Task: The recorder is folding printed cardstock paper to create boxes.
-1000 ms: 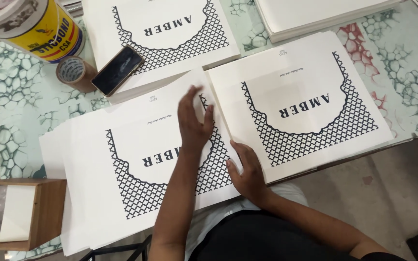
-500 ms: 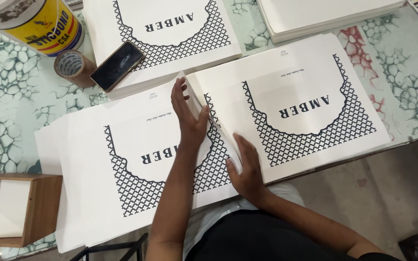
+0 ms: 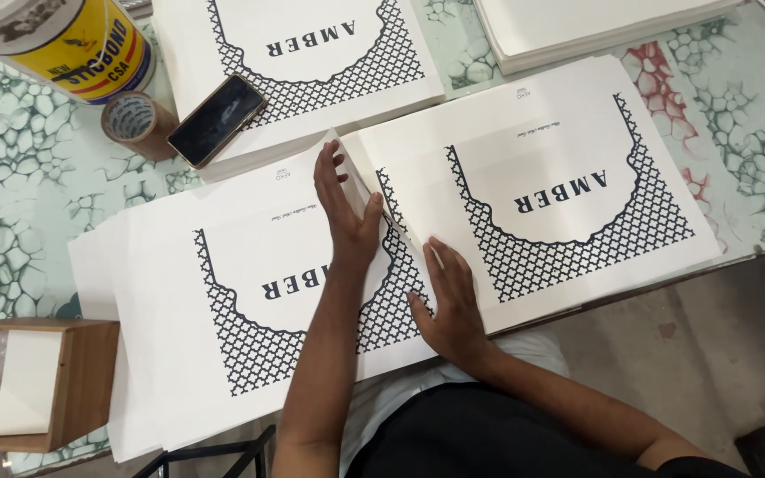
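Left hand (image 3: 345,212) and right hand (image 3: 451,301) press flat, fingers spread, on white lattice-printed sheet (image 3: 524,195), its edge lifted

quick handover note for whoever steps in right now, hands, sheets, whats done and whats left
Left hand lies flat on the left printed sheet, fingers at the edge of the right sheet.
Right hand presses the lower seam where the two sheets overlap.
Done: sheets laid side by side, overlapped.
Left: the flap at the seam is not yet flat.
Phone, tape roll and can sit behind.
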